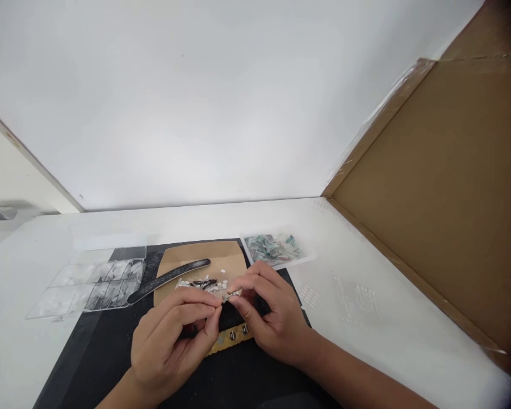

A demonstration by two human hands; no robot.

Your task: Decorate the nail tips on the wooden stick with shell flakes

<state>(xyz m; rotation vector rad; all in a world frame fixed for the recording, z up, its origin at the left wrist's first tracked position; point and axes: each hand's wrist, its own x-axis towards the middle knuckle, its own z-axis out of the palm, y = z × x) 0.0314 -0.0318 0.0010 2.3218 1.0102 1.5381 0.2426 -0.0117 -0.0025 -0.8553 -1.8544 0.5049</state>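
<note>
My left hand (pixel 176 335) and my right hand (pixel 276 315) meet over the black mat, thumb and fingers of each pinched together. Between them is a small silvery piece (pixel 234 294), gripped in my right fingertips; its exact kind is too small to make out. My left fingertips close at its left end, and what they pinch is hidden. Small white, nail-like chips (pixel 204 282) and dark scraps lie just beyond on a brown paper sheet (pixel 225 253). Beneath my hands a yellow strip (pixel 227 339) carries round metal pieces, partly covered by my fingers.
A curved black nail file (pixel 170 279) lies across the paper's left side. A clear compartment box (pixel 97 284) of whitish pieces stands left. Behind my right hand sits a white tray (pixel 298 258) of small green-and-clear packets. Clear sticker sheets (pixel 357 301) lie right, before a cardboard panel (pixel 443 187).
</note>
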